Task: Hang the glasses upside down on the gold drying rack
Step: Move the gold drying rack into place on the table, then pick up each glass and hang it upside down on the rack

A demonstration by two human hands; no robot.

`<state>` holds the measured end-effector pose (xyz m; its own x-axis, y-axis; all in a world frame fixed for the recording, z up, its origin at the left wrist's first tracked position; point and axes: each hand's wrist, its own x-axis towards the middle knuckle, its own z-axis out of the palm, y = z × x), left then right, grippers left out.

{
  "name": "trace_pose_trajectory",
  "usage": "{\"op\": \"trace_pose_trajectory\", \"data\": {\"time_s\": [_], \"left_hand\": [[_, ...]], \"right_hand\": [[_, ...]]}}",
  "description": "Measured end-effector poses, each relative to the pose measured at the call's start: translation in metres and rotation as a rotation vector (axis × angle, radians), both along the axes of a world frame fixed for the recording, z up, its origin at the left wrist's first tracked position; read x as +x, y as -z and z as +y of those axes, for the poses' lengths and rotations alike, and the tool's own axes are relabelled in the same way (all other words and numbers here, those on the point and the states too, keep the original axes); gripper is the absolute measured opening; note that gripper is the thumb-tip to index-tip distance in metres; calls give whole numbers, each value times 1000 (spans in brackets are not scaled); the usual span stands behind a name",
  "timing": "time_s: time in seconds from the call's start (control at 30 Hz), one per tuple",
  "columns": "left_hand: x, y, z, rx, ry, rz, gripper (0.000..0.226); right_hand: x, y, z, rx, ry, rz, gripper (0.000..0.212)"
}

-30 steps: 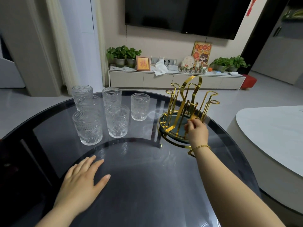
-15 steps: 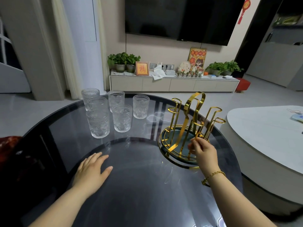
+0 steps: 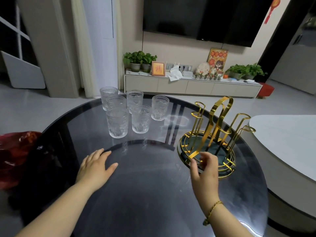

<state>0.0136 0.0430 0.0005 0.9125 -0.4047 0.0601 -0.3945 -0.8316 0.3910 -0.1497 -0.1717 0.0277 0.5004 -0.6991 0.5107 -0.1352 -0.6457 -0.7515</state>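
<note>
Six ribbed glasses (image 3: 126, 113) stand upright in a cluster on the far side of the round dark tabletop (image 3: 150, 194), well beyond the left fingers (image 3: 100, 153) and none of them touched. The nearest two sit side by side, with four more behind them. The rack (image 3: 212, 137) stands on the tabletop's right part, its gold loops rising from a round dark tray with a gold wire rim; no glass hangs on it. The right hand (image 3: 205, 170) hovers at the rack's near rim, its fingers (image 3: 207, 157) spread apart and curled, just in front of the gold wire; whether they touch it cannot be told. A gold bracelet (image 3: 212, 212) circles that wrist. The left hand (image 3: 95, 166) lies flat on the tabletop, palm down, fingers apart, holding nothing. To its left, off the tabletop's edge, sits something red (image 3: 13, 159).
</note>
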Motion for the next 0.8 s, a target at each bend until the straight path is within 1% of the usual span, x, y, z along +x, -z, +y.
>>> {"op": "trace_pose_trajectory", "data": {"time_s": [0.1,0.17,0.27,0.37,0.47,0.63,0.7,0.8], "left_hand": [[8,5,1,37,-10,-1,56],[9,8,-1,55,-5,-4,57],[10,13,-1,61,-9,-25,58],[11,16,-1,68,-14,-48,58],[12,18,-1,64,-18,-60,59],[13,19,0,60,-20,-77,60],[12,18,0,65,-20,-79,60],[13,17,0,61,-20,-69,63]], "right_hand": [[37,5,18,43,-236,156,36],[68,8,23,93,-325,243,51],[122,13,21,200,-361,322,75],[170,16,13,265,-326,349,91],[200,23,5,263,-311,364,100],[228,30,1,201,-305,377,112],[235,31,1,220,-294,363,114],[242,32,-1,281,-304,326,109]]}}
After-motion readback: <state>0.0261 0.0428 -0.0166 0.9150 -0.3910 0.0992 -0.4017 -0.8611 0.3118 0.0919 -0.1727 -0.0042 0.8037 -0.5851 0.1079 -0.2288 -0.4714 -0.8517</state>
